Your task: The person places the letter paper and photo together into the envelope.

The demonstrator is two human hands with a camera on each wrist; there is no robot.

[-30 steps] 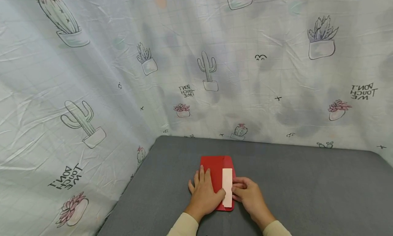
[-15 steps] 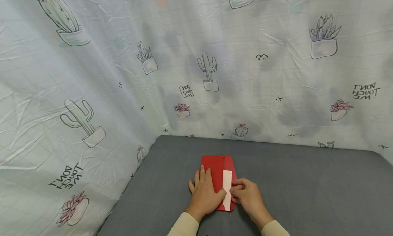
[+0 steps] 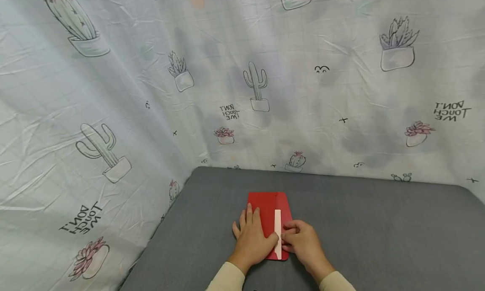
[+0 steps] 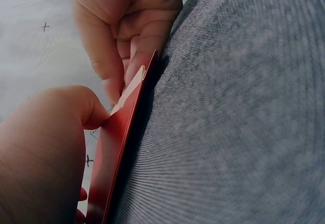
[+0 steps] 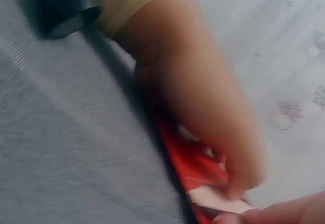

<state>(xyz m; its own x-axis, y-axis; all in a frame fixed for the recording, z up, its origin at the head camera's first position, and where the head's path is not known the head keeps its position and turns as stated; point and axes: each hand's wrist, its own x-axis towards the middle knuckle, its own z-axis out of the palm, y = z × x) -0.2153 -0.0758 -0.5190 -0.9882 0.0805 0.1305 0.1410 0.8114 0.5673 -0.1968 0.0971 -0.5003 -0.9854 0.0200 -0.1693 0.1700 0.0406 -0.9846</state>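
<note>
A red envelope [image 3: 262,200] lies on the grey tabletop with its lighter red flap [image 3: 286,211] folded out to the right. Along its mouth shows a narrow strip of pale pink folded paper [image 3: 278,223]; the rest of the paper is hidden inside. My left hand [image 3: 251,239] rests flat on the envelope, fingers spread, its thumb pressing at the mouth beside the paper. From the right, my right hand [image 3: 304,242] pinches the paper's outer edge over the flap. In the left wrist view, the paper [image 4: 133,86] slants into the envelope between the two hands.
Grey cloth covers the table [image 3: 371,228]. Behind it and on the left hangs a pale curtain [image 3: 326,97] printed with cacti. A dark device [image 5: 68,10] sits at the left wrist in the right wrist view.
The strip of pale paper outside the envelope has become narrower as my right hand moves left with it. My left hand stays in place on the envelope.
</note>
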